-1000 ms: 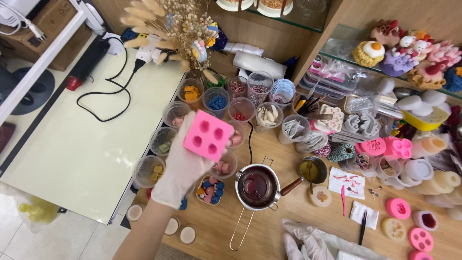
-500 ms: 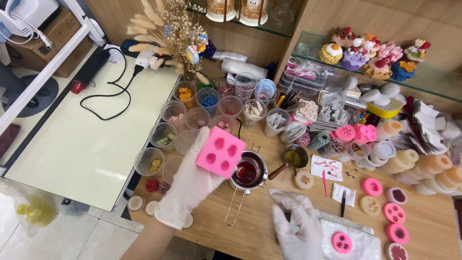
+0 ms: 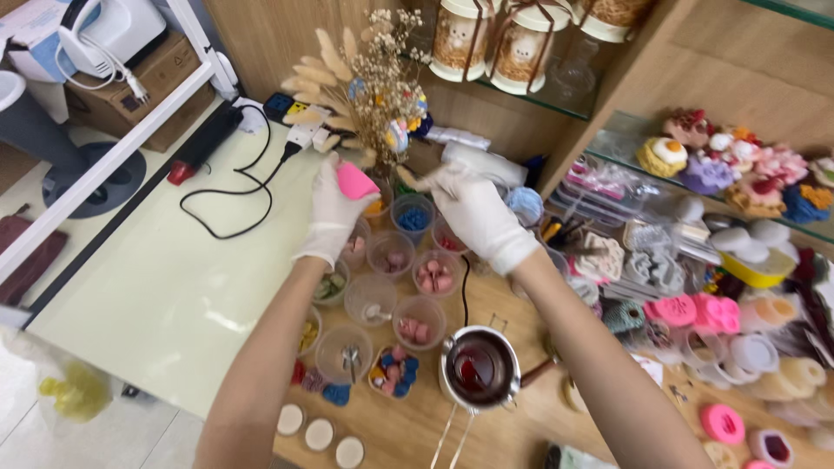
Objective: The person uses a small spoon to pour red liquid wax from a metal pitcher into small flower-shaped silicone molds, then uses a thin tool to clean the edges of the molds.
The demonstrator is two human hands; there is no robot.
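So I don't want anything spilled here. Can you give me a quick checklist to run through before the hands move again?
1. Left hand grips the pink mould: ok.
2. Right hand free of the mould: cannot tell what its fingers touch.
3. Metal pot of dark red liquid upright: ok.
4. Pot clear of the right forearm: not ok, it sits close beside it.
5. Clear cups upright below the hands: ok.
6. Dried flowers clear of the hands: not ok, right behind them.

Pink mould [image 3: 356,180], white-gloved hands [image 3: 473,213]
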